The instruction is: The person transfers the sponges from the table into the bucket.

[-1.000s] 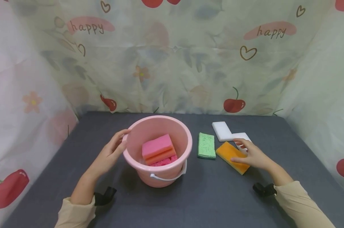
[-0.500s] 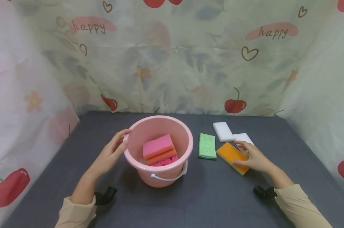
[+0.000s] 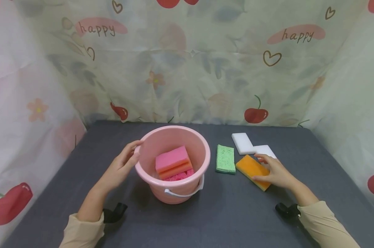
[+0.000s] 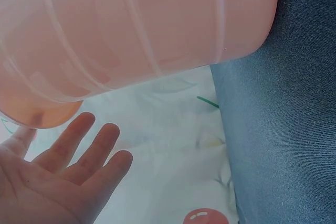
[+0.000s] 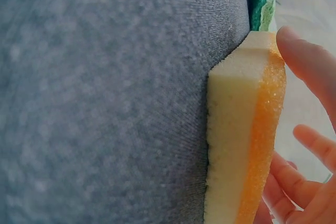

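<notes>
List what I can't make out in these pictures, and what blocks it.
Head view: the full outline of the rough magenta piece, under the pink-and-orange foam block.
Head view: part of the nearer white foam block, behind the right hand.
Right wrist view: one end of the orange-and-cream rectangular sponge, cut off by the bottom edge.
Left wrist view: the whole rim of the pink plastic bucket, cut off by the left edge.
</notes>
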The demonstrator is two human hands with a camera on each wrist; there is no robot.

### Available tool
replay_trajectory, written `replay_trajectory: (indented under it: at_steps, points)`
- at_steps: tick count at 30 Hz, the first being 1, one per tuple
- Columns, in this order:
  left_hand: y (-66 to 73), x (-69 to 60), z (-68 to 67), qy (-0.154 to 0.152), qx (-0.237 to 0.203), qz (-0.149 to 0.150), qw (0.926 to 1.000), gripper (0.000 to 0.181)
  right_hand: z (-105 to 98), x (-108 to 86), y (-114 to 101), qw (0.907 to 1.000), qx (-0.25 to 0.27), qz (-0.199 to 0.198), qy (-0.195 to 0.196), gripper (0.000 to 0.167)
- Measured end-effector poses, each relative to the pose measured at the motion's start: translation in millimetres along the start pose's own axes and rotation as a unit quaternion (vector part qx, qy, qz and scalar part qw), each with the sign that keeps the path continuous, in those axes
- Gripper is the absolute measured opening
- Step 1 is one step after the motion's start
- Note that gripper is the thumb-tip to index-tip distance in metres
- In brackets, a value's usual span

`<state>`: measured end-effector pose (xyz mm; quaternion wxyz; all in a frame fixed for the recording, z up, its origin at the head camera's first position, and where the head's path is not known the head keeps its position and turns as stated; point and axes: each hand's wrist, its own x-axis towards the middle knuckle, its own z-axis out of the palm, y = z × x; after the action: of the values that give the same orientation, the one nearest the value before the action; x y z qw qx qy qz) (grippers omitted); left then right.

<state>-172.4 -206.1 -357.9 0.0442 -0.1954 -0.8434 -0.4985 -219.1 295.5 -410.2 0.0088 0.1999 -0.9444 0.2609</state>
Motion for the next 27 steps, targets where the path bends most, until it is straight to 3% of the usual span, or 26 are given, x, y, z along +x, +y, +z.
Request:
replay_trajectory:
  at_steps: [8,16,27]
  points:
    - [1.0,-0.1,-0.4,0.003,0.003,0.001,1.0,0.042,1.9,0.5,-1.6,0.9999,-0.011,-0.007,0.011,0.076]
    - [1.7,0.4,0.9,0.004,0.003,-0.001,1.0,0.042,2.6,1.3,-4.5,0.9997,-0.02,0.014,0.008,0.074]
    - [2.2,0.5,1.4,0.002,0.001,0.001,1.0,0.042,0.4,-2.2,-8.0,0.9995,0.018,0.019,0.017,0.072]
